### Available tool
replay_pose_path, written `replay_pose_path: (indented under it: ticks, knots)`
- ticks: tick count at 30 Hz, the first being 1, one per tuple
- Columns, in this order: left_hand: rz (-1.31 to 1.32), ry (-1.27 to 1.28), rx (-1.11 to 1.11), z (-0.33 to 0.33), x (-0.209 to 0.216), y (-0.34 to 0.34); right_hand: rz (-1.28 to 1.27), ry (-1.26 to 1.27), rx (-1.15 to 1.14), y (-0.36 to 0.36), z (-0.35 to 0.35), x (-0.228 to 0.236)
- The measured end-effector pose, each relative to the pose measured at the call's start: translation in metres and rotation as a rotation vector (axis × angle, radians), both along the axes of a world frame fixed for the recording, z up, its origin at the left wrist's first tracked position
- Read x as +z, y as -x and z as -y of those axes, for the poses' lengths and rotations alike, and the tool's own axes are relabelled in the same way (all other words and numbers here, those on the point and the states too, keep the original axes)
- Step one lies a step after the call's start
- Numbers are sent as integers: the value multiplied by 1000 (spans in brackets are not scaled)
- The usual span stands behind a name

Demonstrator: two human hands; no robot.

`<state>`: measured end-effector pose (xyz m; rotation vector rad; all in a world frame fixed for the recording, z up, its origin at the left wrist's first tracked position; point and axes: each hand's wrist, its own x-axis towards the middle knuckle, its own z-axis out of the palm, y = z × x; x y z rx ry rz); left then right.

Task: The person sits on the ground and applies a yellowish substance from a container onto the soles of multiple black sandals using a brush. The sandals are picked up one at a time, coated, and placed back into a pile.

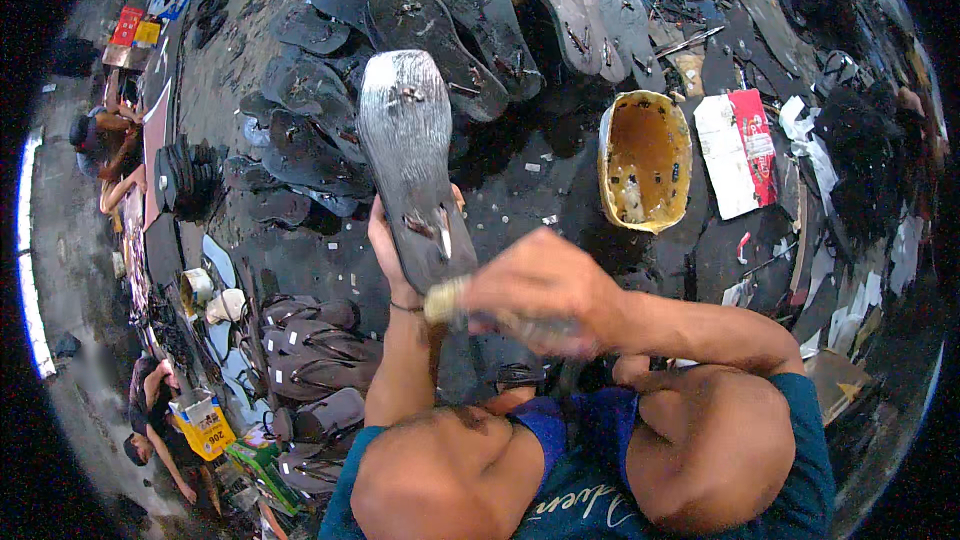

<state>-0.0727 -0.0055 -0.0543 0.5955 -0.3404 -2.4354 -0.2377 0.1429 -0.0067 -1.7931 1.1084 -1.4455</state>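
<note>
— What takes up most of the view?

— A dark floor (560, 180) covered with black sandal soles. A big spread of them (440, 10) fans across the top, overlapping one another, and a second stack (315, 350) lies at the lower left, beside the person's left arm.

— And the person?

— Seen from above, in a blue shirt (800, 440), knees drawn up, both forearms coming in from the bottom edge.

— What is in the hands?

— The left hand (395, 250) holds one sandal sole (410, 150) up from underneath, its fingers wrapped round the narrow heel end. The sole stands roughly upright in the middle of the view, its face streaked grey and shiny, with strap holes showing.

— The right hand?

— The right hand (540, 290) is closed in a fist round a brush (448, 298), whose pale head touches the lower end of the sole, just beside the left wrist. The hand is blurred, so I cannot make out single fingers.

— Anything else near?

— A yellow bowl (645, 160), caked inside, sits on the floor to the right of the sole, well apart from it. Beyond it lies a red and white packet (740, 150). At the far left edge, other people sit beside yellow boxes (205, 425).
</note>
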Motion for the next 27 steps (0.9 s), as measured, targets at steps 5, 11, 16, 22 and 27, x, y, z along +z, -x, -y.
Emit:
replay_pose_path:
  ticks: [5, 11, 16, 22, 27]
  knots:
    - [403, 64, 311, -23, 26, 31, 37, 83, -369, 33, 29, 6]
    - [-83, 108, 55, -9, -10, 14, -145, 91, 109, -12, -10, 13]
    - [334, 142, 19, -51, -6, 28, -351, 100, -243, 42, 54, 16]
    - [153, -21, -126, -21, 24, 32, -324, 279, 4, -6, -15, 23]
    - [888, 927, -103, -44, -30, 8, -372, 241, -216, 37, 39, 18]
